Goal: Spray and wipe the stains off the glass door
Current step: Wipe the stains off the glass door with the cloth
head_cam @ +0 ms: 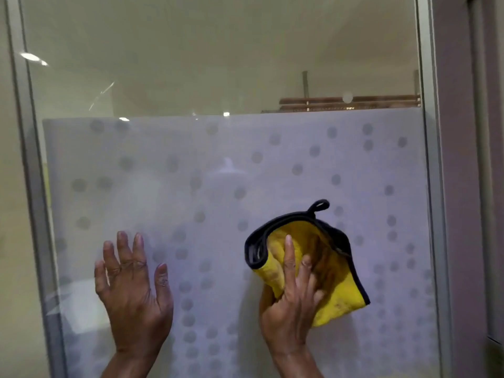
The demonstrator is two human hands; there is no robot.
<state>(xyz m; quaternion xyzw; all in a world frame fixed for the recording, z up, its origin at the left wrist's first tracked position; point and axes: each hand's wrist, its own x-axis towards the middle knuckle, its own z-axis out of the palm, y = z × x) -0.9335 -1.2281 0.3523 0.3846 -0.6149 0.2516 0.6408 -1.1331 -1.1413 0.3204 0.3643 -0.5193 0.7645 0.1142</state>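
Note:
The glass door (223, 165) fills the view, clear at the top and frosted with a pattern of grey dots below. My right hand (291, 298) presses a folded yellow cloth with a black border and hanging loop (330, 257) flat against the frosted part, right of centre, with its fingers spread over the cloth. My left hand (131, 290) lies flat on the glass to the left, fingers spread, holding nothing. No spray bottle shows.
A grey metal frame (30, 186) runs down the door's left side, and another frame post (433, 186) stands on the right, with a mauve wall (463, 159) beyond it. Wooden bars (349, 100) show through the clear upper glass.

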